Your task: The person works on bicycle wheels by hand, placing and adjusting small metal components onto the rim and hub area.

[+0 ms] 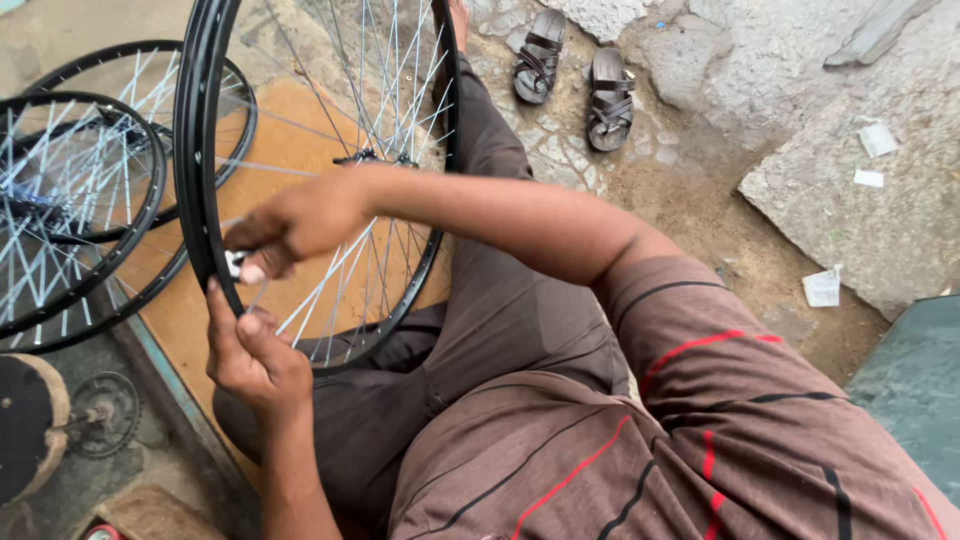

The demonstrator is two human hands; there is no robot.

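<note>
Your right hand reaches across your body and pinches a small silver tool against the rim of the wheel, fingers closed on it; your left hand sits just below, its fingers curled up to the same stretch of rim, gripping it where the spokes meet the black hoop. The wheel stands upright between your knees, tilted a little toward you, its hub partly hidden behind your right forearm; the forearm crosses the spokes and covers much of the wheel's middle. The lower arc of the rim rests against your brown trousers; your striped shirt fills the lower right.

To the left, two more wheels lie overlapping on an orange board, their spokes showing behind the one you hold; they touch each other and lie near your rim, though I cannot tell whether they touch it. Below them, at the left edge, a round dark disc sits just beside a small sprocket on the floor. Beyond your knee, a pair of sandals lies on the ground, well apart from the work; scraps of paper lie scattered on the stone to the right.
</note>
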